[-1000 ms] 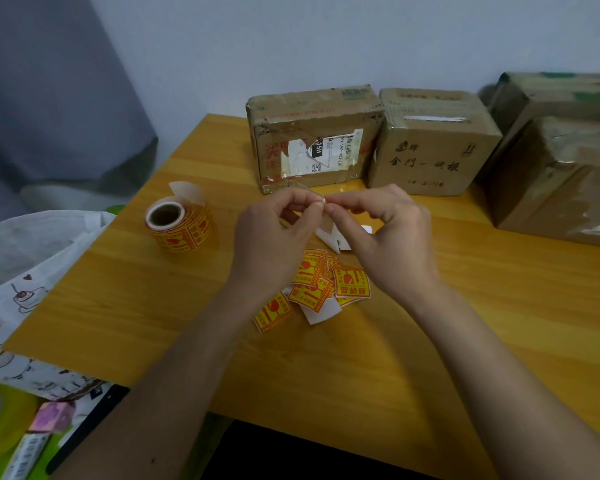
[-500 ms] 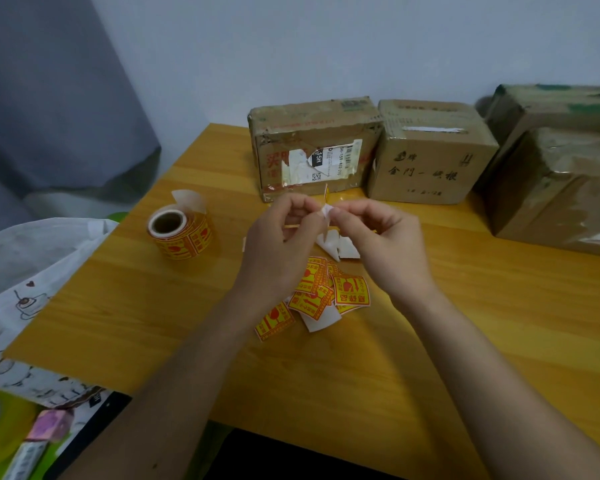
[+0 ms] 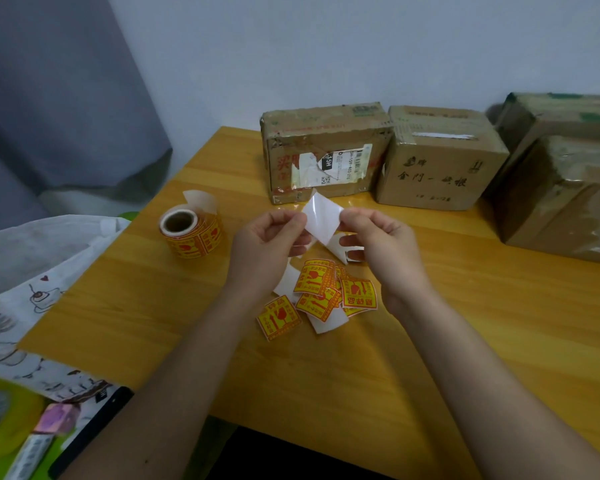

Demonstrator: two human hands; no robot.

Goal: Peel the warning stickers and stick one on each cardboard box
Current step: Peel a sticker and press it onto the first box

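Observation:
My left hand and my right hand both pinch one warning sticker, held above the table with its white side toward me. Part of it curls down under my right fingers. Below my hands lies a loose pile of yellow-and-red cut stickers with white backing scraps. A sticker roll stands to the left. Several cardboard boxes line the back: a taped box with a torn label, a plain box with black writing, and two larger ones at the right.
The yellow wooden table ends at its left edge near a white printed bag. A green tape roll, a small pink item and a dark flat object lie at the lower left. A grey curtain hangs at the back left.
The sticker between my fingertips was seen edge-on and bunched; now it is spread out flat between my hands, white face showing. My hands have drawn slightly apart.

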